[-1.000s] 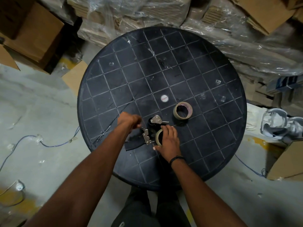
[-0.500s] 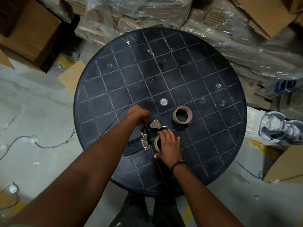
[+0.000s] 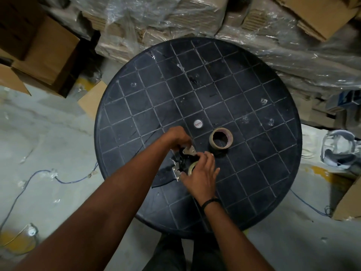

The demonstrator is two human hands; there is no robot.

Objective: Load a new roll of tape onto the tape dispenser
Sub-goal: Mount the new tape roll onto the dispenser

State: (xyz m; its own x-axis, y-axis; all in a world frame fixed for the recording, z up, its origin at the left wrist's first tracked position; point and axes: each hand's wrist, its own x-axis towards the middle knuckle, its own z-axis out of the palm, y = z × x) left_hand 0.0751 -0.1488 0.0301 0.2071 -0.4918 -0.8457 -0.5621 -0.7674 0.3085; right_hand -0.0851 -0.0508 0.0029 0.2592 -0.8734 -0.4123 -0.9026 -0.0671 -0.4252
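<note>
The black tape dispenser [image 3: 184, 160] with metal plates lies on the round black table [image 3: 254, 106], near its front middle. My left hand [image 3: 176, 136] is closed on the dispenser's far end. My right hand [image 3: 202, 173] covers a pale roll of tape [image 3: 192, 166] sitting at the dispenser, fingers spread over it. Only the roll's left edge shows. A second roll of tan tape [image 3: 221, 138] stands free on the table to the right of my left hand.
A small white round sticker [image 3: 198, 124] marks the table's centre. Plastic-wrapped cardboard stacks [image 3: 175, 18] crowd the far side, boxes [image 3: 45, 53] stand at left and right. A blue cable [image 3: 46, 173] runs over the concrete floor at left. My legs are below the table's near edge.
My left hand has shifted right along the dispenser toward its far end. My right hand stays on the pale roll, fingers now more spread. The camera view has moved slightly.
</note>
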